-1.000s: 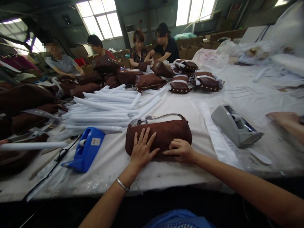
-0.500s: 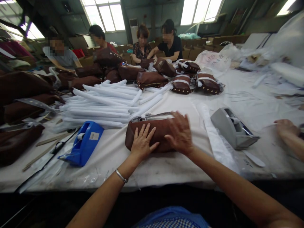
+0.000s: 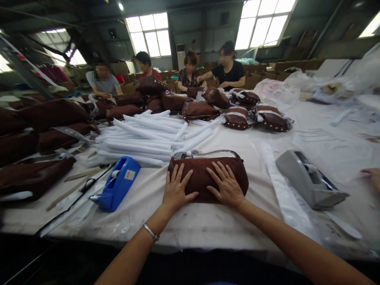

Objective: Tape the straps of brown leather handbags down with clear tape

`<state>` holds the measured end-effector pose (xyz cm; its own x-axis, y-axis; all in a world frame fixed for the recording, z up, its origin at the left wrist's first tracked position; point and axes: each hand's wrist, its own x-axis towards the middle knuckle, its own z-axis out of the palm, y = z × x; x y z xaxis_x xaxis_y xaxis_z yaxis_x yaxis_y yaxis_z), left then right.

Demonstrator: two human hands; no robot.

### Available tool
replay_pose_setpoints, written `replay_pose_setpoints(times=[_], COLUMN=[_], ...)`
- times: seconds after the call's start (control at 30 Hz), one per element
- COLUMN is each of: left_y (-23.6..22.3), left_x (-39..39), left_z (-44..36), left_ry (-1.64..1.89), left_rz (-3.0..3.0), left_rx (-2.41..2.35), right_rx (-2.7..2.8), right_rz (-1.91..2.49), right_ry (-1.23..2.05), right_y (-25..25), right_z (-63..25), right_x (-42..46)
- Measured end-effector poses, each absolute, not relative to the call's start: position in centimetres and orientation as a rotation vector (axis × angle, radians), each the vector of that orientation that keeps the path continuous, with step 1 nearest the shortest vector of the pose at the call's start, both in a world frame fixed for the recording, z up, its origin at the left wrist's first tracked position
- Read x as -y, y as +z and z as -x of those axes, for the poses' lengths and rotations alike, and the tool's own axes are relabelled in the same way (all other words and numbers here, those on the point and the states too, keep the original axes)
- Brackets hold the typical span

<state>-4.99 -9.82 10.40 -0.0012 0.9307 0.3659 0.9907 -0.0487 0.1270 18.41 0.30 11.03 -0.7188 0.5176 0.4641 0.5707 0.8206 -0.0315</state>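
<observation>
Brown bag (image 3: 200,178), on tbl (image 3: 202,227), under both hands (image 3: 175,193), spread wide, L w/ bracelet (image 3: 151,232)

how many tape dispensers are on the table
2: a blue one left of the front bag, and a grey one to its right. Others could be hidden behind the piled bags.

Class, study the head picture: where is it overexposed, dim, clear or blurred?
Head view: windows blown out to white, back wall dim; same view: brown bag and the hands on it fairly clear, another person's hand at the right edge blurred and cut off.
</observation>
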Motion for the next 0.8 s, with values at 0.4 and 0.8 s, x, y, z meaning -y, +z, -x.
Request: replay_pose_setpoints(times=[0.4,0.8], left_y=[10.0,10.0], left_x=[9.3,9.2], left_z=[4.8,4.4], left_ry=[-0.581,-0.625], left_rz=[2.078,2.060], left_rx=[2.079,2.068], right_rx=[2.638,2.445], right_rz=[0.588,0.734], right_ry=[-0.186,-0.188], right_y=[9.8,10.2], right_z=[-15.5,-19.7], right_x=[-1.7,-4.6])
